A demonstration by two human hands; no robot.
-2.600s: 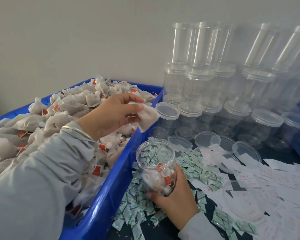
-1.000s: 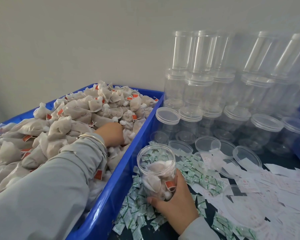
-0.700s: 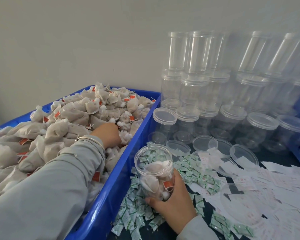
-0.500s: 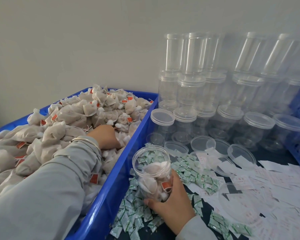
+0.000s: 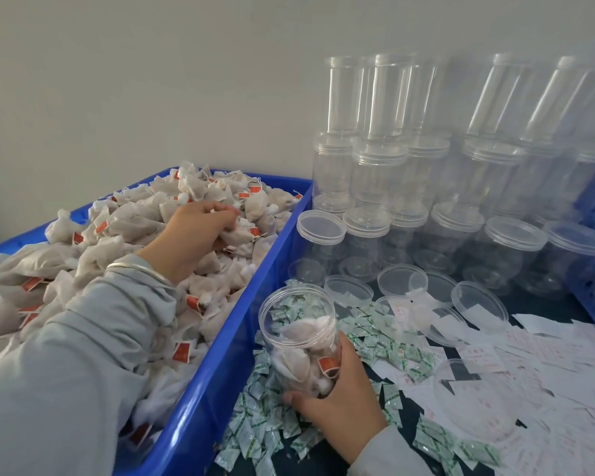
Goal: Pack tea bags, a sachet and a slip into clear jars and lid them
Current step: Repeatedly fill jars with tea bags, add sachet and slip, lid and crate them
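Two hands are at work. The right hand point(image 5: 340, 403) grips an open jar point(image 5: 301, 338), fingers and thumb wrapped round its lower part; the jar tilts slightly and stands among green-and-white sachets point(image 5: 385, 341) scattered on the dark table point(image 5: 547, 307), just beside the blue bin point(image 5: 255, 286). Several tea bags with orange tags already lie inside the jar. The left hand point(image 5: 193, 238) reaches into the bin and rests on the heap of tea bags point(image 5: 134, 221), its fingers curled down and pinching at one bag near the far end; the bag is not lifted clear of the pile. A metal bangle point(image 5: 136, 269) sits at the cuff of the grey sleeve point(image 5: 66, 355). White slips point(image 5: 529, 355) with red print cover the table to the right, and loose clear lids point(image 5: 402, 281) lie between the sachets and the stacked empty jars point(image 5: 426, 187) against the wall.
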